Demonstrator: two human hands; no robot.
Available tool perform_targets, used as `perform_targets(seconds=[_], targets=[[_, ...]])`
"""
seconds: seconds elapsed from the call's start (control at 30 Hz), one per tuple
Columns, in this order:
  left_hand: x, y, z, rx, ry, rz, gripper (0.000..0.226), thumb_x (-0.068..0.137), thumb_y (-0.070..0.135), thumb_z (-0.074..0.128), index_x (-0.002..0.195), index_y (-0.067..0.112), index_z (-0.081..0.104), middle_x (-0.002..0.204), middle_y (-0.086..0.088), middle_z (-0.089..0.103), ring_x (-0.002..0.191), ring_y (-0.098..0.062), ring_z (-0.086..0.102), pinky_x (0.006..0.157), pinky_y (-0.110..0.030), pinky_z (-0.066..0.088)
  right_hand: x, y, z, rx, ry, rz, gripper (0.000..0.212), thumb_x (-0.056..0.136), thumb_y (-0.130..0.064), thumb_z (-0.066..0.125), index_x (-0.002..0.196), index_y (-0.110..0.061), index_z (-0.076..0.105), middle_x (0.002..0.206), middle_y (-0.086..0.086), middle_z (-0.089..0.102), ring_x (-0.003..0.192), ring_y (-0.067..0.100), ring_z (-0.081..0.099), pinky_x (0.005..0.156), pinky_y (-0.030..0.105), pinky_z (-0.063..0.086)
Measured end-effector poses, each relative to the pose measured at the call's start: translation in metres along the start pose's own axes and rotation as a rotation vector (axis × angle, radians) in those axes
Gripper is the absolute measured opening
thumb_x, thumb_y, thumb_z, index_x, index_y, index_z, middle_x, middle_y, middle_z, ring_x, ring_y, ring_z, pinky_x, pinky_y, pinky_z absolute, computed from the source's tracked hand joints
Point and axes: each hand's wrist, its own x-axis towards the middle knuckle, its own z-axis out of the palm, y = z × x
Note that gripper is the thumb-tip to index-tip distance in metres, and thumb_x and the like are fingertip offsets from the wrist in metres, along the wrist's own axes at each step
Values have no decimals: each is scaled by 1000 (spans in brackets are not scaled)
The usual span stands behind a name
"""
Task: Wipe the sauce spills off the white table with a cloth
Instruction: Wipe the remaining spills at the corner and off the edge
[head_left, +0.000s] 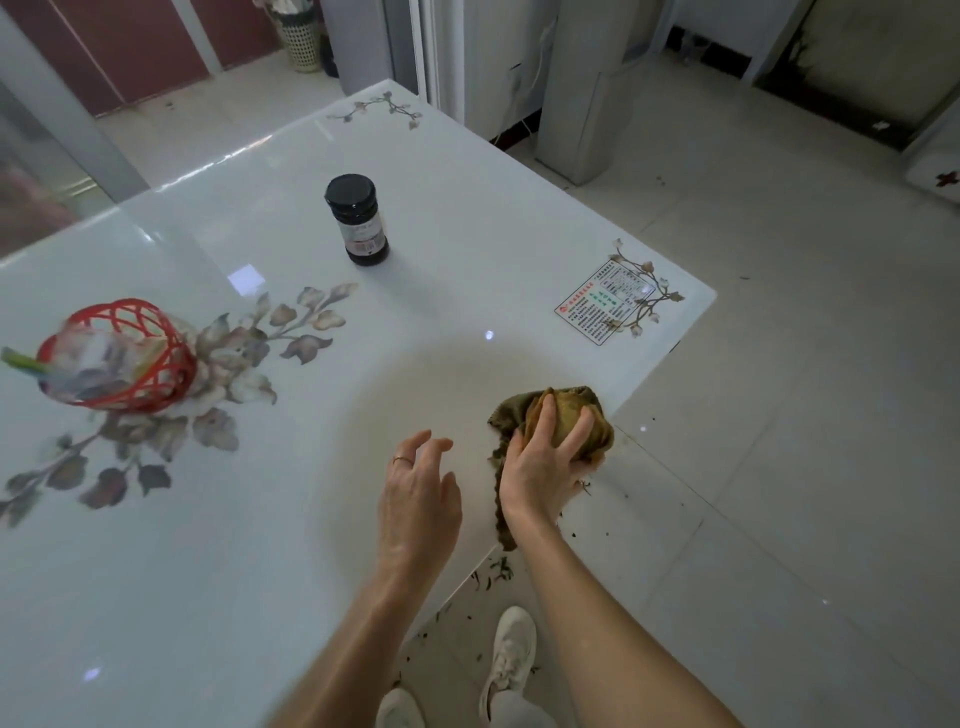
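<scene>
Two hands work at the near edge of our glossy white table (218, 571). Left hand (420, 491) hovers, fingers loosely spread, holding nothing. Right hand (536, 467) grips the bunched olive cloth (582, 397), a limp, nubbly wad at the table's edge. We judge the wiping nearly done, since no sauce shows. Next move: lift the cloth and check the glaze. Beyond stand a red lattice basket (130, 307) and a dark, lidded jar (358, 221).

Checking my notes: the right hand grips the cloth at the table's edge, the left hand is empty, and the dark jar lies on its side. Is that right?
Not quite: the head view shows the dark jar standing upright, lid on. The right hand does grip the cloth at the edge of the table, and the left hand is empty.
</scene>
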Motion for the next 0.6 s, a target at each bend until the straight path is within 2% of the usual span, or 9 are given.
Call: perform_targets(seconds=[0.23, 0.4, 0.5, 0.6], targets=[[-40, -41, -27, -14, 11, 9, 37, 88, 2, 55, 123, 11, 56, 138, -7, 47, 123, -23, 48, 98, -30, 41, -67, -8, 15, 19, -2, -14, 61, 98, -27, 57, 152, -37, 30, 161, 6, 0, 132, 47, 25, 87, 53, 48], [-68, -68, -41, -22, 12, 5, 38, 89, 2, 52, 125, 12, 55, 139, -6, 45, 124, -21, 45, 98, -27, 40, -116, -16, 26, 30, 22, -32, 64, 95, -22, 61, 150, -34, 32, 160, 6, 3, 127, 46, 29, 85, 53, 52], [-84, -88, -48, -26, 3, -3, 38, 89, 3, 50, 126, 12, 54, 139, -6, 45, 125, -20, 44, 97, -28, 41, -151, -19, 35, 16, 28, -67, 63, 93, -21, 63, 149, -32, 36, 159, 9, 8, 126, 49, 34, 81, 55, 54], [-99, -103, -52, -42, -3, -23, 39, 88, 3, 49, 126, 12, 54, 138, -6, 45, 126, -21, 43, 98, -29, 42, -188, -16, 41, -10, 39, -127, 58, 94, -20, 59, 148, -28, 41, 157, 13, 16, 121, 46, 43, 83, 52, 52]])
